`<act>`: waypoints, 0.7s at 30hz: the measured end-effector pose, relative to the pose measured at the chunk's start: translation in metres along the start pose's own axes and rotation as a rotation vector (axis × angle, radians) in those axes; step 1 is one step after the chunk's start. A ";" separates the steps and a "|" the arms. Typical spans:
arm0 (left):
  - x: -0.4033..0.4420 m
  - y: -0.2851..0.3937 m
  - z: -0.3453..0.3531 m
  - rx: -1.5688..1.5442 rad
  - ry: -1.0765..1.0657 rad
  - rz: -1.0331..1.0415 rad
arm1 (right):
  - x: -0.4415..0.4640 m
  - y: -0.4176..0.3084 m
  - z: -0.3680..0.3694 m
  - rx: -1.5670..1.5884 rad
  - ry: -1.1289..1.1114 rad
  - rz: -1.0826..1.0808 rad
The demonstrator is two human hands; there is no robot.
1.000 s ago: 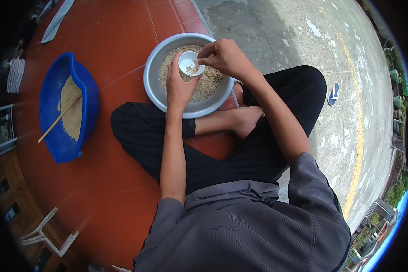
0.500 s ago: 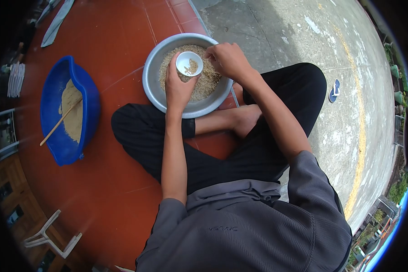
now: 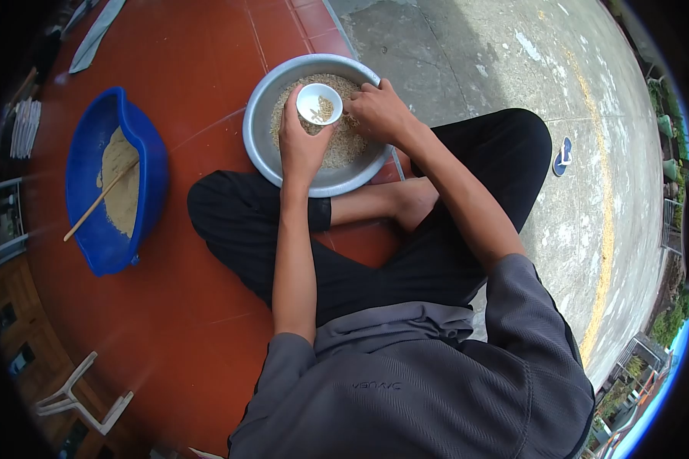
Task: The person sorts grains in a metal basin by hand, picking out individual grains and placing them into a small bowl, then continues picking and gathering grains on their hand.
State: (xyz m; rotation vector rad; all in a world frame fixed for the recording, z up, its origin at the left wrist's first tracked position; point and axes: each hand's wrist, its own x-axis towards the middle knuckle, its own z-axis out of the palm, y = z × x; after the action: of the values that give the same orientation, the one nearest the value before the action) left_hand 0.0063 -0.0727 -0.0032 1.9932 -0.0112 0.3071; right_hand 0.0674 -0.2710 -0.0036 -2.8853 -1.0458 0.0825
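A wide metal basin (image 3: 257, 145) holds pale grain (image 3: 337, 157) in front of my crossed legs. Over it, my left hand (image 3: 302, 149) is wrapped round a small white cup (image 3: 309, 98) tilted so that a few grains show inside. My right hand (image 3: 379, 113) is just right of the cup, above the grain and near the basin's right rim. Its fingers are bent together; whatever they may hold is too small to make out.
On the red tiled floor (image 3: 206, 84) to the left is a blue basin (image 3: 151, 153) with tan powder and a wooden stick (image 3: 99, 200). A blue sandal (image 3: 563, 157) lies on the concrete at right. A white chair frame (image 3: 92, 394) stands at lower left.
My right hand has drawn back from the cup's rim and come down to its right, over the grain. My left hand keeps the cup in nearly the same place.
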 end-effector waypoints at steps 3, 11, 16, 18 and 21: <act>0.001 -0.001 0.000 -0.003 0.007 0.008 | 0.000 -0.001 0.003 0.001 0.000 0.007; 0.001 -0.006 0.001 -0.004 0.014 0.026 | 0.004 -0.001 0.011 0.004 -0.022 0.025; 0.001 -0.007 0.001 0.001 0.022 0.024 | 0.006 0.007 -0.010 0.140 0.087 0.129; 0.001 -0.006 0.001 -0.001 0.016 -0.006 | 0.007 0.008 -0.029 0.238 0.155 0.203; 0.001 -0.005 0.000 0.027 0.009 -0.007 | 0.012 0.005 -0.050 0.677 0.252 0.217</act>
State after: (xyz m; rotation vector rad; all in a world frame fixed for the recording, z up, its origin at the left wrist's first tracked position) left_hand 0.0080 -0.0704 -0.0073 2.0181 0.0057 0.3125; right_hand 0.0836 -0.2699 0.0451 -2.2971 -0.5194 0.0663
